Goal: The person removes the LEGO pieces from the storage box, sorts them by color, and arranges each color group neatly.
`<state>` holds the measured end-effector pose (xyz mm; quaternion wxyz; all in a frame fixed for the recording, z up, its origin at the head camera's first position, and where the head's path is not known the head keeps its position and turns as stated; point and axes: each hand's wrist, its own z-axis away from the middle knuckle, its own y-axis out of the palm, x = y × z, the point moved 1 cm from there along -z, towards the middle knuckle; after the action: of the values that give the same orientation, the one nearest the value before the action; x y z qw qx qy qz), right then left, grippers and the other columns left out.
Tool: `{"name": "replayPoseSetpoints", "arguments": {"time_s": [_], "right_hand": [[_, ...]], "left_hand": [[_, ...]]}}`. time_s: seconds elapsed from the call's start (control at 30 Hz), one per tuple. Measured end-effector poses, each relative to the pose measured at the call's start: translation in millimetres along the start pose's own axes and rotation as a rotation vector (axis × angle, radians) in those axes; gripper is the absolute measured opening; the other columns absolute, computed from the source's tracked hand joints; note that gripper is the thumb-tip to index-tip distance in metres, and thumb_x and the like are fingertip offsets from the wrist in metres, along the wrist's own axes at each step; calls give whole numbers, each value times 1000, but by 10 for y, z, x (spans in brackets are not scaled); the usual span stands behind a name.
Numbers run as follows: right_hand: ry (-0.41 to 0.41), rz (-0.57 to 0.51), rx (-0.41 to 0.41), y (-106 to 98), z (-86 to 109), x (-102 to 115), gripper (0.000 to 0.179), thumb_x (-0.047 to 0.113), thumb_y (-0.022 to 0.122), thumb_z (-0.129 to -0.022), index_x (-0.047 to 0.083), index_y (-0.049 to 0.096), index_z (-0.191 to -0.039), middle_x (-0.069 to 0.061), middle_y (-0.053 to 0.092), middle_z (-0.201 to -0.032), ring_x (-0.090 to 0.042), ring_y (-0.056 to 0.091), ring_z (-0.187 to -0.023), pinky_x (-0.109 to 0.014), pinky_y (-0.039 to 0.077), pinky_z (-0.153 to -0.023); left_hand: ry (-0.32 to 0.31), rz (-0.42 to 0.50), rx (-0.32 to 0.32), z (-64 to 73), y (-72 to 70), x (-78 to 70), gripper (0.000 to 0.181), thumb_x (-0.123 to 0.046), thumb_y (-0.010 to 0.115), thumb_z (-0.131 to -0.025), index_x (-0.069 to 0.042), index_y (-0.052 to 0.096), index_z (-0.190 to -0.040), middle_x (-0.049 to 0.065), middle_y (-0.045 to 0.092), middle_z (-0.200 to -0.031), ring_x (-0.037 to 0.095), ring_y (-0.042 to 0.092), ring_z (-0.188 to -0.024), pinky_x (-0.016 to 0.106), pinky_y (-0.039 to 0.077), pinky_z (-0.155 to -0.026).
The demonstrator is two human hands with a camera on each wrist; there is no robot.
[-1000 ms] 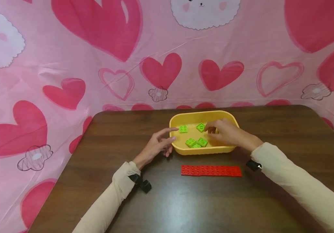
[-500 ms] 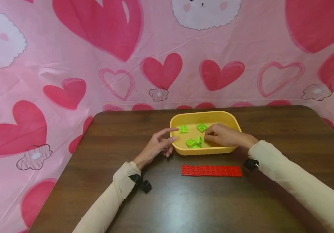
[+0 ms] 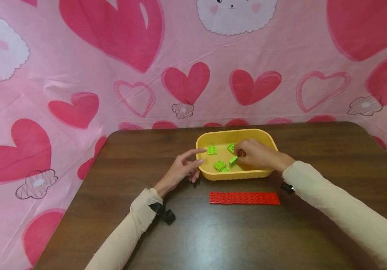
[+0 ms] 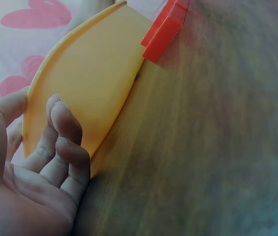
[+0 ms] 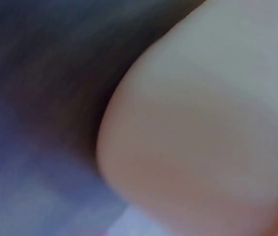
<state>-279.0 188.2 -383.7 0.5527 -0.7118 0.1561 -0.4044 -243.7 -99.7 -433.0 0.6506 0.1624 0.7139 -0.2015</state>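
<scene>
At the left edge of the tray (image 3: pixel 240 174), the left hand (image 3: pixel 181 169) touches the rim, fingers loose. One green brick (image 3: pixel 212 150) lies by the far left corner, two others (image 3: pixel 219 165) near the front edge; then a tilted brick (image 3: pixel 233 161), red bricks (image 3: pixel 244 198) outside that edge, and the right hand (image 3: pixel 260 154), pinching the tilted brick.

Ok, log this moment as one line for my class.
Right hand: pinches green brick inside yellow tray; left hand: touches tray rim; red bricks: row on table
</scene>
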Motion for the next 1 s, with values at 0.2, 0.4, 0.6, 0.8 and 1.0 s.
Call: {"name": "replayPoseSetpoints", "arguments": {"time_s": [0.2,0.4,0.6,0.8,1.0], "right_hand": [[-41,102,-47,-41,90,-6,16,5,78,-81,11,63,-85,1,57,-75,-14,48,-68,-29,44,-62],[-48,-18,-8,-28,51,45,34,6,78,-82,8,69,-115,-4,67,-98,-13,55,-74,-29,51,-68],[11,95,-26,-7,-21,53,15,7,75,-82,8,64,-92,0,57,-78,-14,50,-70,-30,45,-64],[72,83,20,-88,56,55,29,16,82,-79,7,67,-102,-2,63,-89,-18,56,-78,-35,51,-71],[38,65,-52,-137,77,-4,16,4,73,-82,3,70,-98,-6,66,-87,-22,60,-79,-38,52,-71]], "left_hand": [[10,-6,6,-18,-6,-11,43,-21,58,-102,-13,51,-144,14,60,-66,21,55,-51,29,46,-49],[1,-6,-1,0,-38,-15,43,-23,58,-102,-14,51,-144,13,61,-67,21,54,-51,29,47,-49],[-4,-1,-5,11,-38,-4,44,-25,58,-102,-15,51,-144,14,61,-67,21,54,-52,29,47,-50],[15,3,5,-13,-33,0,43,-21,58,-102,-14,51,-144,15,60,-67,22,54,-52,29,48,-49],[12,13,2,8,-40,21,44,-19,57,-103,-12,49,-146,16,60,-67,23,54,-51,30,48,-48]]}}
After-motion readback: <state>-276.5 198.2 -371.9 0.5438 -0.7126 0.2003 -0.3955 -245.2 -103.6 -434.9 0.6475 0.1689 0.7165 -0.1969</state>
